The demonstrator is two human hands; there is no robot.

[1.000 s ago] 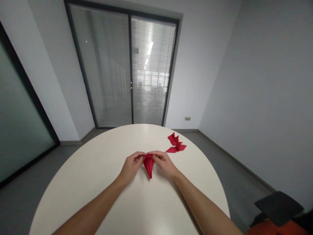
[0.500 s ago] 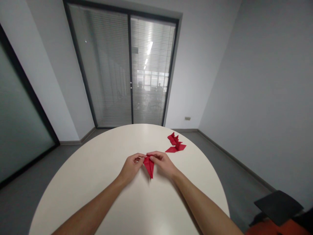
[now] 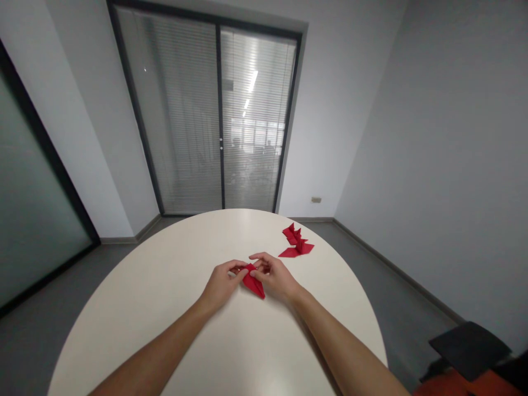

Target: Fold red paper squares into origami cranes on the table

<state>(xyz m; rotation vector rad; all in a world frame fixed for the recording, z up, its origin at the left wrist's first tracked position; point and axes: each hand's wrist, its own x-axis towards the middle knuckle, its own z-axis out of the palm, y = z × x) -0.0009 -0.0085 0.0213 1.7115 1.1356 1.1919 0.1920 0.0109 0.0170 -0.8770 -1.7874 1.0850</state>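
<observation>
A small piece of folded red paper (image 3: 254, 285) is held between my two hands, its pointed end slanting down toward the lower right. My left hand (image 3: 225, 279) pinches its left upper edge, thumb on top and fingers behind. On the other side my right hand (image 3: 274, 273) grips it with the thumb across the front; the index finger is raised above the paper's top. Fingers hide parts of the upper folds. Beyond my right hand, several folded red paper figures (image 3: 297, 242) lie close together on the table.
The round white table (image 3: 173, 264) spreads under both forearms. A chair with a black armrest (image 3: 470, 349) and orange seat stands at the lower right. Behind the table are a glass partition with blinds (image 3: 185, 126) and grey-white walls.
The red paper has turned, its tip swinging from pointing nearly straight down to the lower right. My right index finger has lifted off the paper's top. The figures behind have not moved.
</observation>
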